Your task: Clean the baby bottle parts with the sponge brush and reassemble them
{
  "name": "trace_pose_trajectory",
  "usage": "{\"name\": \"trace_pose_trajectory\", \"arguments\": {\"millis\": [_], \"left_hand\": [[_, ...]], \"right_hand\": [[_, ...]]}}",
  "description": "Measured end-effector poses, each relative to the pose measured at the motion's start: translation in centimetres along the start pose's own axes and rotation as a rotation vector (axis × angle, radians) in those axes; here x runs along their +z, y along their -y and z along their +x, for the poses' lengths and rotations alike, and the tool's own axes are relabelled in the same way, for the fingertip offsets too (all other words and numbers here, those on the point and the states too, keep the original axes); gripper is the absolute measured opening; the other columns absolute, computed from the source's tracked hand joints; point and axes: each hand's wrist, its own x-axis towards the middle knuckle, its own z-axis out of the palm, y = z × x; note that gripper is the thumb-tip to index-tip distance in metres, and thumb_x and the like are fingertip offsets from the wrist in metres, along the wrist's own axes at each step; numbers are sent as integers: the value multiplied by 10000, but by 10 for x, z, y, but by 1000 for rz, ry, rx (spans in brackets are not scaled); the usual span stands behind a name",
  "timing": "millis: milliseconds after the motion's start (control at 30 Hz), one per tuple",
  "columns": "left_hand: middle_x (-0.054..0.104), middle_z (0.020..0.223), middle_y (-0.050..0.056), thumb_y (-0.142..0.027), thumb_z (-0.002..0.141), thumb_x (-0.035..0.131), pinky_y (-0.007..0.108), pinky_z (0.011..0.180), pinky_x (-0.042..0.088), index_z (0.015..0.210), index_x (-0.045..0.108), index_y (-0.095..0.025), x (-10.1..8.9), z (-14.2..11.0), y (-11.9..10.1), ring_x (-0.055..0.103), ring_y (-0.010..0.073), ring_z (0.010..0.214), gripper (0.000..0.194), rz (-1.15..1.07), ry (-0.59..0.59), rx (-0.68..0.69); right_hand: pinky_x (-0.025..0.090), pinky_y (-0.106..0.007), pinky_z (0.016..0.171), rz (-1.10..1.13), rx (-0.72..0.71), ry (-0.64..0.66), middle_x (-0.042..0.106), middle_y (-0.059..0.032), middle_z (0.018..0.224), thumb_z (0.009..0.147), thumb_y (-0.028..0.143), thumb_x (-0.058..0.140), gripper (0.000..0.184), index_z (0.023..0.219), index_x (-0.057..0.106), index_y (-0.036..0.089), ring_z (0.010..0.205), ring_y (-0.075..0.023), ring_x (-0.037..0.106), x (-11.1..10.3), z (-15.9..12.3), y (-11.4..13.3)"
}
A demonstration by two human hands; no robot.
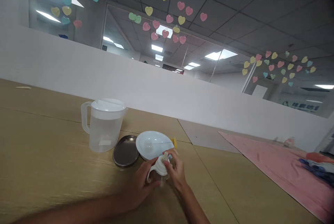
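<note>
On the tan counter [52, 154], a frosted, lidded plastic pitcher [105, 131] stands left of a round, shallow metal dish [126, 151] and a glossy white bowl [148, 138]. Just on the bowl's near side, the left hand [143, 178] clasps a clear, white-collared bottle [160, 168], long axis near upright, teat pointing up; the right hand [177, 170] pinches its top. Rightward lies creased pink cloth [281, 168].

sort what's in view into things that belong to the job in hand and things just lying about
In the job:
- bottle with white collar, held by left hand and right hand
- probably, being close by: white bowl, dark round dish, lidded pitcher

Likely just lying about:
- pink cloth
- fabric heap, far right
</note>
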Motion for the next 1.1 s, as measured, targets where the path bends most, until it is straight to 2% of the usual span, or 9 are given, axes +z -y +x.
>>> {"name": "trace_pose_trajectory", "arguments": {"millis": [67,167,333,467,600,767,933,1000,1100], "left_hand": [[523,1280,89,-333,825,601,408,983,400,1337,410,-250,0,0,-1,504,262,1119,552,16,1,-27],[554,1238,80,-319,799,628,398,949,422,1323,435,-247,-2,0,-1,530,254,1062,563,23,-8,-82],[593,1180,61,-330,770,647,332,833,477,1293,467,-248,-4,3,-4,572,211,924,560,-41,2,-133],[617,1127,61,-293,754,641,317,809,483,1276,485,-225,-4,5,-9,576,208,904,549,-37,2,-141],[582,1211,56,-323,772,637,332,870,464,1291,473,-234,-3,4,-5,564,243,990,552,-32,-9,-106],[509,1314,91,-399,798,629,357,927,435,1328,424,-233,1,1,11,518,268,1115,591,-70,13,-75],[504,1315,104,-408,795,634,364,929,441,1331,420,-228,2,1,13,508,275,1128,604,-129,11,-73],[498,1321,100,-397,801,631,365,942,437,1329,420,-229,1,1,7,497,272,1143,593,-132,23,-79],[501,1318,87,-366,827,601,371,970,419,1322,425,-246,-2,1,-1,504,255,1130,539,-120,30,-63]], "right_hand": [[446,-290,666,-42,-22,14,547,-24,762,770,542,548,365,806,576,179,735,-173,534,3,-1,2],[442,-282,640,-89,-24,-2,530,-13,731,755,453,590,276,783,561,180,700,-162,519,6,-2,5],[483,-295,688,-46,-78,14,620,-50,800,801,350,563,196,868,624,175,766,-180,588,4,-4,5],[511,-318,745,5,-83,27,686,-81,910,817,325,556,247,990,653,179,847,-211,640,1,-8,1],[510,-357,812,121,-34,27,691,-81,984,853,357,496,418,1233,534,186,918,-220,642,1,-11,0],[482,-392,870,87,-81,-75,666,-98,1060,887,332,428,397,1246,512,184,1002,-228,613,1,-10,-8],[484,-370,837,-79,-40,-212,669,-78,943,907,264,396,291,1120,578,184,933,-202,618,-2,-10,-20],[478,-382,840,-84,-102,-221,648,-82,953,912,248,373,293,1126,562,182,942,-203,605,-2,-11,-19],[473,-423,842,-120,-279,-179,606,-109,1042,885,277,411,349,1210,493,180,990,-235,577,-1,-12,-12]]}}
